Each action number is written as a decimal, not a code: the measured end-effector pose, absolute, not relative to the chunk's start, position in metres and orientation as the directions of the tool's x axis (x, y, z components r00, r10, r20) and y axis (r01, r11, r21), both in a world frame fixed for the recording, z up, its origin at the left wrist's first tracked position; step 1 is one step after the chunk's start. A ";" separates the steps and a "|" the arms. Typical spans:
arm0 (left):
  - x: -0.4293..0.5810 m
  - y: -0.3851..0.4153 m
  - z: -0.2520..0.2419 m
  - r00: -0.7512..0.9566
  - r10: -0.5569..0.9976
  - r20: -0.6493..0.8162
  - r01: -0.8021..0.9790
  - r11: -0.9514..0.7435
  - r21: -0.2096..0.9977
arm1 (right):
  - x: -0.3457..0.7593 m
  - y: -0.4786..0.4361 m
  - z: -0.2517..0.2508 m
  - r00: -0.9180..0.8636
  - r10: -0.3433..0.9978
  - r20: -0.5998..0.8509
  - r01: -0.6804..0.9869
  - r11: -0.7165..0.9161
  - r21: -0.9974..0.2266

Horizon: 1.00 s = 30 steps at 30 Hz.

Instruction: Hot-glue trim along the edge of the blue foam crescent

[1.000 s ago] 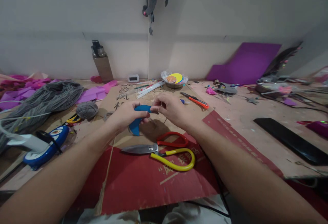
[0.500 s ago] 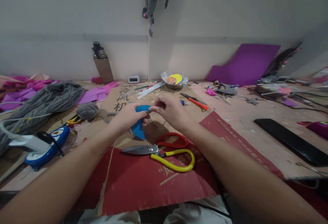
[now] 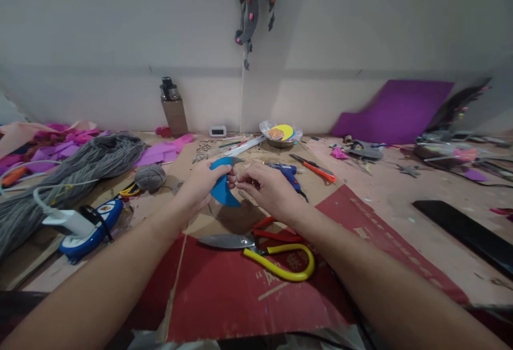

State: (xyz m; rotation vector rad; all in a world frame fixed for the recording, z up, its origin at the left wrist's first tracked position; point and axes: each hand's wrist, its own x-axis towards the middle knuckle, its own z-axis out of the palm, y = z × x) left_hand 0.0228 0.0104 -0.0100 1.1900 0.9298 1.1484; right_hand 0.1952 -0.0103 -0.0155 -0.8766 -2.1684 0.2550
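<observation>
My left hand (image 3: 206,181) is closed on a blue crescent-shaped piece (image 3: 224,191), holding it above the cardboard. The crescent's upper tip is grey, apparently wrapped in yarn. Close beside it, my right hand (image 3: 264,187) has its fingers pinched together; a thin grey strand seems to run at the fingertips, though it is too small to be sure. Below both hands lie scissors (image 3: 228,241) with one red and one yellow handle, blades pointing left. A ball of grey yarn (image 3: 150,178) sits to the left of my left hand.
Behind my right hand lie a blue glue gun (image 3: 290,173) and an orange utility knife (image 3: 318,170). A bowl (image 3: 280,142) stands at the back. A blue power strip (image 3: 92,232) and a grey yarn skein (image 3: 80,179) occupy the left, a black slab (image 3: 460,230) the right.
The camera view has tilted up. My right hand has drawn slightly away from the crescent's tip, which now shows grey. The blue crescent has turned a little in my left hand.
</observation>
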 end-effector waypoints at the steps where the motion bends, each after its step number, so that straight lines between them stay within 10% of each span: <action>1: 0.023 0.011 -0.009 0.198 0.980 0.029 -0.196 0.010 0.981 | 0.195 -0.010 -0.016 -0.461 0.672 0.579 0.525 0.733 -0.433; 13: 0.025 0.010 -0.005 0.158 0.987 -0.021 -0.279 0.065 0.958 | 0.197 -0.009 -0.011 -0.432 0.742 0.512 0.611 0.659 -0.439; 23: 0.016 0.016 -0.004 0.079 0.986 0.144 -0.133 -0.133 0.982 | 0.277 0.012 -0.032 0.099 0.975 0.199 0.951 -0.034 -0.306; 30: 0.018 0.015 -0.005 0.044 0.988 0.148 -0.153 -0.139 0.978 | 0.278 0.027 -0.049 0.236 0.972 -0.006 0.542 -0.137 -0.829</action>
